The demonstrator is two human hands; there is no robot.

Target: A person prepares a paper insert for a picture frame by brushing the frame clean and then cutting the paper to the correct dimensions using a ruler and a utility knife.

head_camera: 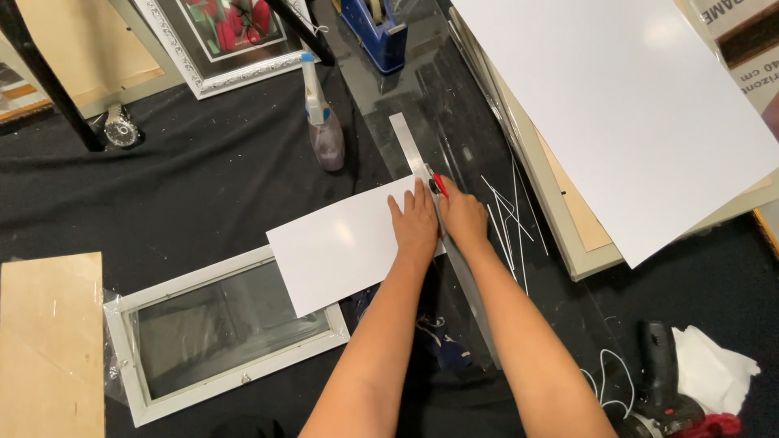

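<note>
The white sheet [349, 243] lies flat in the middle of the surface [203, 186], which is covered with black cloth. Its right edge is under a long metal ruler [454, 259] that runs away from the person. The left hand [414, 221] is spread open and presses flat on the sheet, just beside the ruler. The right hand [464, 217] is on the other side of the ruler, closed around a cutter [439, 185] with a red tip, which touches the ruler's edge. Thin white strips [507, 219] lie just to the right of this hand.

The lower left corner of the sheet covers part of a white frame [219, 341] with glass. Near the top stands a spray bottle [323, 122], and a wristwatch [122, 128] lies far left. A big white board [625, 113] rests on the right over other boards. A wood panel [50, 341] lies at the left edge, and a black tool [661, 373] at lower right.
</note>
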